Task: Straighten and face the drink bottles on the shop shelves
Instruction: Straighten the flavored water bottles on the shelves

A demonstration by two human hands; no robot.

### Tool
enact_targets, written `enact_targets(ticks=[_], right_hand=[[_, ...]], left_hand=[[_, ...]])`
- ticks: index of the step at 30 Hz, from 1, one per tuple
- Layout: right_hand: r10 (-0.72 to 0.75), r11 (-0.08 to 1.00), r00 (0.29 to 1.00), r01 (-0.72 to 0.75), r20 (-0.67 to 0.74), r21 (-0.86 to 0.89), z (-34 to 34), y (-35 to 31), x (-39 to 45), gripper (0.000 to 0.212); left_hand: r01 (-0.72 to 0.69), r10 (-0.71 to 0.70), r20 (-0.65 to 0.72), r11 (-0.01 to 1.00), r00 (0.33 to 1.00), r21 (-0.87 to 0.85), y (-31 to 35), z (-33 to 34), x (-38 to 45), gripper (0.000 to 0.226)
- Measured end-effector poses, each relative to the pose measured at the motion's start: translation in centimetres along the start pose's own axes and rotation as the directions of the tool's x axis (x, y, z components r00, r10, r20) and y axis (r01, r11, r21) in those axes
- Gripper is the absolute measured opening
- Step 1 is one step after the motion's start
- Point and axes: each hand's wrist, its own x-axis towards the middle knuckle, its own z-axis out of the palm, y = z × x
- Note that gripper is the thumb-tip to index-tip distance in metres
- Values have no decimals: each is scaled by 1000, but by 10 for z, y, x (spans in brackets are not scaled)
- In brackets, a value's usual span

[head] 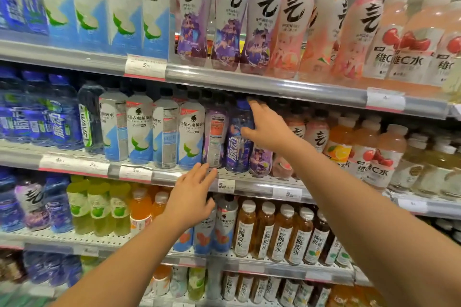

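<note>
Now we grip blue bottle (239, 137) mid-frame, right hand (268, 129); left hand (190, 194) open, below. Next: turn label forward.

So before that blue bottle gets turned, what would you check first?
1. Right hand on the blue bottle: ok, fingers on its cap and side.
2. Firm grip: cannot tell.
3. Blue bottle's label facing out: ok.
4. Purple bottle beside it faced: not ok, back label shows.
5. Left hand free: ok, open by the shelf rail.
6. Blue bottle among its own kind: not ok.
</note>
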Motion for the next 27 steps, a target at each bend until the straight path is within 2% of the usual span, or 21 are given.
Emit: enact_targets(ticks=[2,6,10,16,20,27], right_hand=[[19,1000,1000,-19,-7,-14,0,-5,12,84],[122,988,992,-120,-13,94,2,-15,35,56],[199,975,979,-193,-47,113,7,-23,44,46],[249,957,964,-230,-96,179,11,-22,36,54],[249,941,968,-234,-33,244,2,-20,23,61],[254,874,967,-244,34,419,-4,-17,0,56]], left_hand=[[-7,7,-3,1000,1000,2,0,1,-1,82],[-2,2,6,1000,1000,4,0,2,0,83],[2,-2,2,1000,1000,-3,0,4,-1,84],[-5,5,-9,1000,1000,2,-2,7,-1,84],[-2,2,-8,1000,1000,-1,-2,7,-1,84],[1,-1,6,1000,1000,-16,-2,3,0,84]])
